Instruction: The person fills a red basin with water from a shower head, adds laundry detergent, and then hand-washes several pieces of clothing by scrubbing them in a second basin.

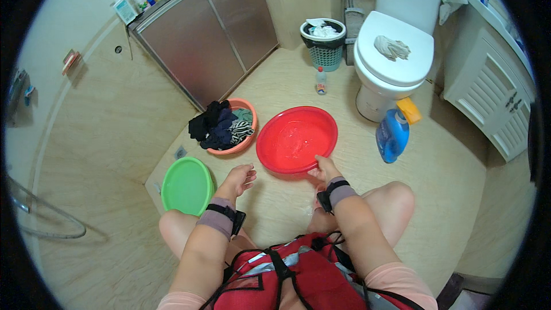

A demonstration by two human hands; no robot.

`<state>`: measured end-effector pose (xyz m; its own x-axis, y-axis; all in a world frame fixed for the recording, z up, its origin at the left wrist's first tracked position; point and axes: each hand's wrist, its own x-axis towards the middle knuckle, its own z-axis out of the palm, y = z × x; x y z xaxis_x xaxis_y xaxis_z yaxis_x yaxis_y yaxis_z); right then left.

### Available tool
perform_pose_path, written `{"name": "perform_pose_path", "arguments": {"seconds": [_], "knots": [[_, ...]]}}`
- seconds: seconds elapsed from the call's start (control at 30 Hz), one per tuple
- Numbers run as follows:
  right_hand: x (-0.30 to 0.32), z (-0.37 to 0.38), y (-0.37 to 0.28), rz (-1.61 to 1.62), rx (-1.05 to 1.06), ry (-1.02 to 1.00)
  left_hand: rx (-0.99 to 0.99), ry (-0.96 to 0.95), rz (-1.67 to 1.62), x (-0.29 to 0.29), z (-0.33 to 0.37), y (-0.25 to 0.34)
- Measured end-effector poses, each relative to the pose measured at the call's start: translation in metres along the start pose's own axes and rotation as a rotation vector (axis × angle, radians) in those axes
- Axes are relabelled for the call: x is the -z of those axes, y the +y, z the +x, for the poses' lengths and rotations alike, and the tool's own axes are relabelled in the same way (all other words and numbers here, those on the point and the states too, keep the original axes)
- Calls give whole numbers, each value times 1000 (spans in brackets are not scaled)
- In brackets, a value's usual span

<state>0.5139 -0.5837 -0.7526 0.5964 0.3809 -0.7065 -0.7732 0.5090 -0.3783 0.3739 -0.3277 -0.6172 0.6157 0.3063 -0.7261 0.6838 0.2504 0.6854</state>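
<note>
A red basin (297,136) with a wet-looking bottom sits on the floor in front of me. My right hand (325,169) grips its near right rim, thumb on top. To the left of the basin, my left hand (240,180) is in the air with loosely curled fingers and nothing in them. Beyond it stands an orange basin (252,116) heaped with dark clothes (215,126) and a black-and-white striped piece (241,131). A green basin (187,186), seemingly holding nothing, lies by my left knee.
To the right stands a blue bottle (392,136) with an orange cap. A small clear bottle (321,82) is near the waste basket (325,54). The toilet (396,40) has a grey cloth on its lid. A white cabinet (488,86) lines the right, and a shower hose (57,232) hangs at left.
</note>
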Motion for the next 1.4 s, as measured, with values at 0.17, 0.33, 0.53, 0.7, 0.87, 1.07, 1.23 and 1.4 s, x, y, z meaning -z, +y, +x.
{"name": "perform_pose_path", "arguments": {"seconds": [0.17,0.33,0.53,0.7,0.87,1.07,1.23,1.4], "knots": [[-11,-6,12,-182,-14,97,-39,-18,-8,-6,-14,1],[-14,-22,-1,-442,44,325,-90,-111,-40,-32,-23,13],[-50,-84,-35,-454,270,298,-117,-176,-113,-57,-23,52],[-45,-130,-140,-287,492,126,-240,-369,-164,-111,-14,120],[-32,-208,-264,-562,1253,457,-349,-556,-234,-145,-41,152],[61,-198,-296,-721,1197,927,-254,-544,-243,-147,-14,113],[87,-172,-301,-1097,914,1096,-137,-426,-252,-143,14,79],[69,-151,-299,-1345,816,1141,-140,-414,-308,-158,24,70]]}}
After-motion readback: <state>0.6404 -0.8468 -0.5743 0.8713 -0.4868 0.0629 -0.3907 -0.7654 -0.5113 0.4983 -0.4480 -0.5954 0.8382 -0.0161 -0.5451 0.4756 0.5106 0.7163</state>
